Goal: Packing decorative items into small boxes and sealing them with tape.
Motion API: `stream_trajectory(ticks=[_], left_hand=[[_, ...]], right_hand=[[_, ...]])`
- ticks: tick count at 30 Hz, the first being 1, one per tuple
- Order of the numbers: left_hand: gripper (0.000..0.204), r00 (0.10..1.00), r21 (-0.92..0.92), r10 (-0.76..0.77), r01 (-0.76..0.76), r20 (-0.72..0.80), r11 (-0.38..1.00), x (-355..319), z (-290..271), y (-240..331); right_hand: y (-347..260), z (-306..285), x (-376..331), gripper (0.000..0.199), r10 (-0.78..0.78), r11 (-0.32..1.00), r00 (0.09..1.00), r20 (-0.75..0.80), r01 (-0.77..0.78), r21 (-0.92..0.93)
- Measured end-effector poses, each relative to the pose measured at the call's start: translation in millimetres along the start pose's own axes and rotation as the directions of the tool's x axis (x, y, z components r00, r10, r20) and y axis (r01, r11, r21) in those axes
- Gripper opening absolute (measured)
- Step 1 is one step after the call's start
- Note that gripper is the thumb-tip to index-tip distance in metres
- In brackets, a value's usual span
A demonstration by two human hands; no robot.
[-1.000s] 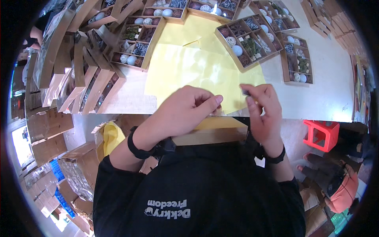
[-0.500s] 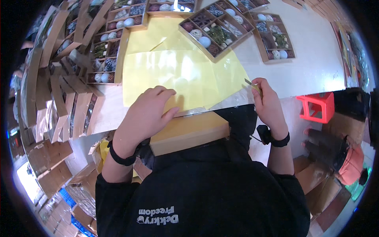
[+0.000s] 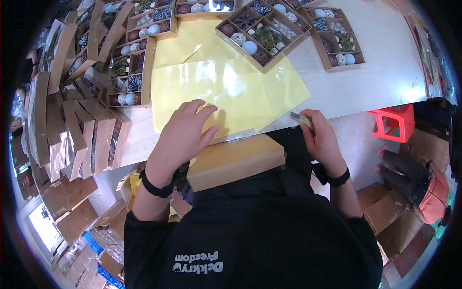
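Note:
My right hand (image 3: pixel 321 137) is closed around a utility knife (image 3: pixel 302 118), its blade end pointing up and left over the table's near edge. Fingers apart, my left hand (image 3: pixel 185 132) hovers over or rests on the near part of glossy yellow sheets (image 3: pixel 226 91); I cannot tell whether it touches them. Nothing shows in its grip. A shallow brown cardboard box (image 3: pixel 236 161) lies in my lap, tucked against the table edge between my forearms, its plain face up.
Compartment boxes of decorative balls, cones and moss stand behind the sheets: a tilted one (image 3: pixel 262 33) and another (image 3: pixel 337 37) at right. More boxes (image 3: pixel 86 120) are stacked on edge at left. A red stool (image 3: pixel 394 123) and a person (image 3: pixel 430 192) are at right.
The knife in my right hand has come nearer and slightly left, off the yellow sheets' corner. My left hand stays nearly in place. The whole view has shifted a little.

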State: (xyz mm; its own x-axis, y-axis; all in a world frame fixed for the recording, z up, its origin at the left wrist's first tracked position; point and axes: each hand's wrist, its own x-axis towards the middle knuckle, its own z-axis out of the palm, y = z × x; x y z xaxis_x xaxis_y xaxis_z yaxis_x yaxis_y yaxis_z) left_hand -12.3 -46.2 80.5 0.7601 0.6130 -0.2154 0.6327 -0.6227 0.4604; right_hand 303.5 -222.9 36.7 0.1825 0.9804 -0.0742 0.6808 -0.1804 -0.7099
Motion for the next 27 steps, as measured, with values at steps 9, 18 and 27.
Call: stream_trajectory(ticks=[9, 18, 27], left_hand=[[0.048, 0.99, 0.003, 0.096, -0.097, -0.103, 0.995, 11.8, 23.0, -15.0], [0.046, 0.995, 0.042, 0.08, -0.078, -0.062, 0.996, 13.9, 40.0, -23.2], [0.047, 0.992, 0.067, 0.092, -0.086, -0.086, 0.994, 16.4, 41.2, -26.5]], right_hand=[[-21.8, 30.0, 55.7, 0.025, -0.238, 0.971, 0.971, 0.037, 0.239, -0.019], [-29.4, 72.7, 101.1, 0.022, -0.246, 0.963, 0.958, 0.15, 0.259, -0.078], [-27.3, 68.8, 99.0, 0.022, -0.222, 0.975, 0.971, 0.087, 0.222, 0.013]])
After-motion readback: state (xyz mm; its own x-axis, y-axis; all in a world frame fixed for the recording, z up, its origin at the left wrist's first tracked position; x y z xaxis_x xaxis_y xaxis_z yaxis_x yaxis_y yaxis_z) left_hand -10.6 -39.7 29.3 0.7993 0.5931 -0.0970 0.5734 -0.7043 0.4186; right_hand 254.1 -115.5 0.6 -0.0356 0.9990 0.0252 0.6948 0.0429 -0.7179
